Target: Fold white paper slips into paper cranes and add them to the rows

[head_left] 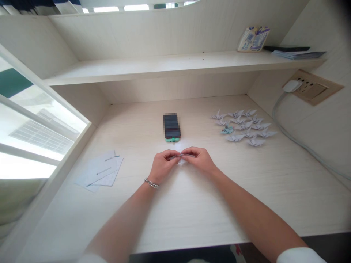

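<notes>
Both my hands meet at the middle of the pale wooden desk (192, 204), pinching a small folded piece of paper (181, 157) between them. My left hand (162, 166), with a chain bracelet on its wrist, grips the paper's left end with closed fingers. My right hand (199, 159) grips the right end, its fingers pressed together. The paper is mostly hidden by my fingers. A phone (172, 127) in a green case lies flat just beyond my hands.
Several folded paper cranes (244, 126) lie in a cluster at the right rear. Loose paper sheets (101, 172) lie at the left. A wall socket with plug and cable (293, 86) is on the right wall. A shelf (170, 65) holds a packet (253, 38) and booklets.
</notes>
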`<move>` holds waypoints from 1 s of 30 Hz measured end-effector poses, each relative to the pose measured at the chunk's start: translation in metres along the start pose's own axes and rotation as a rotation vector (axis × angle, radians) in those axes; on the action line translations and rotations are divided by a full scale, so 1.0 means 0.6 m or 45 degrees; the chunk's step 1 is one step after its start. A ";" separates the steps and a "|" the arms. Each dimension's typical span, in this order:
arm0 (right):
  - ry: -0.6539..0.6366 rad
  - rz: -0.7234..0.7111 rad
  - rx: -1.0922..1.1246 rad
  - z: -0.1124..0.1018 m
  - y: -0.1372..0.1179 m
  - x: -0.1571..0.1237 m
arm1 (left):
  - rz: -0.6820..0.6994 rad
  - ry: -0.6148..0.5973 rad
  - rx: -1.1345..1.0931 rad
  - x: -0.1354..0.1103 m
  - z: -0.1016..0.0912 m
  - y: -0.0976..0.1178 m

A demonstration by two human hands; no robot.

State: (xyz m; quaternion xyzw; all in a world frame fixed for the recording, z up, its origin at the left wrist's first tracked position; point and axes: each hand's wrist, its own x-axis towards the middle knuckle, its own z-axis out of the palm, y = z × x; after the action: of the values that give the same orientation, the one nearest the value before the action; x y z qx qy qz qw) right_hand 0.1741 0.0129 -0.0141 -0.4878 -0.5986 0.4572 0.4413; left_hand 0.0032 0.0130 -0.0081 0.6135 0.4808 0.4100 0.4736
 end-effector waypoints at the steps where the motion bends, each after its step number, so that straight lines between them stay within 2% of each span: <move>1: -0.012 -0.004 -0.020 -0.001 -0.002 0.000 | 0.006 -0.012 0.008 0.000 0.000 0.000; 7: -0.080 0.011 -0.071 -0.002 -0.009 -0.004 | -0.014 -0.050 0.032 0.001 -0.003 0.001; 16: -0.060 0.206 0.257 0.007 -0.002 -0.002 | -0.133 -0.056 -0.109 0.003 -0.004 0.006; 30: -0.043 0.327 0.340 0.006 -0.012 -0.003 | -0.187 -0.057 -0.212 0.002 0.001 0.005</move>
State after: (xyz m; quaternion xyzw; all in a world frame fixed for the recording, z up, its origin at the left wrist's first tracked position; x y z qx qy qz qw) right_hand 0.1695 0.0101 -0.0079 -0.4895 -0.4728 0.5932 0.4301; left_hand 0.0046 0.0137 -0.0055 0.5443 0.4779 0.3989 0.5623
